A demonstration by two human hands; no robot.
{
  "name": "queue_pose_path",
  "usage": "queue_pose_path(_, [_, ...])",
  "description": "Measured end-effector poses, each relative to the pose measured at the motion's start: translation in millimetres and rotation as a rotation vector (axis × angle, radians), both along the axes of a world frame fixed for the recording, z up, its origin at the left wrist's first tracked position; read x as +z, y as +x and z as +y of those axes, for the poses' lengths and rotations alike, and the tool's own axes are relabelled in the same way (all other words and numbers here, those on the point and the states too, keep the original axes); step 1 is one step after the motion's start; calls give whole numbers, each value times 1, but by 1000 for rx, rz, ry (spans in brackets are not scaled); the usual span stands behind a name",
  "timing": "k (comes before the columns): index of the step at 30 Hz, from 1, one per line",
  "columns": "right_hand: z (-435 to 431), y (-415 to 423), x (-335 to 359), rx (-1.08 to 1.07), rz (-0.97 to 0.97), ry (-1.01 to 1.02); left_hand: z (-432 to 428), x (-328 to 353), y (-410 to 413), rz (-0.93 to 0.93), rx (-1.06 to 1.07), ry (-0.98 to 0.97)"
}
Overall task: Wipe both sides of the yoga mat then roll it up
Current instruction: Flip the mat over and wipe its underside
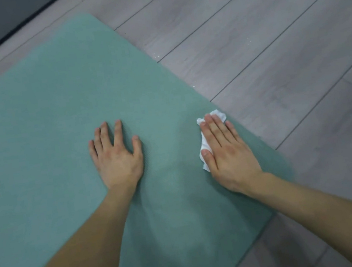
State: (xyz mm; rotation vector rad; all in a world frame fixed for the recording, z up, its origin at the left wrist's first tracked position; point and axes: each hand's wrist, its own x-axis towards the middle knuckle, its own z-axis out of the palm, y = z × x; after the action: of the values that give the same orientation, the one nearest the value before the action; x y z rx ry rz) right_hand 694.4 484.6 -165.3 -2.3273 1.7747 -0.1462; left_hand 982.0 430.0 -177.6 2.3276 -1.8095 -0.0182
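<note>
Head view, looking down on a teal yoga mat spread flat on a grey plank floor. The left grip is released, palm down with fingers spread, resting near the mat's middle. The right grip is also released, its straight fingers pressing a crumpled white wipe onto the mat just inside its right edge.

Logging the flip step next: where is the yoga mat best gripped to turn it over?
Probably the yoga mat by its right edge, pinched from the floor side: it lies flat, so only the thin rim offers a hold, and that edge runs beside the right hand pressing the white wipe.
</note>
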Motion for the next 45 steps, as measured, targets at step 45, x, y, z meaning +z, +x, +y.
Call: queue_pose_path(45, [-61,24,-7,-25,-59,75,79,69,-77,-16,-124,577])
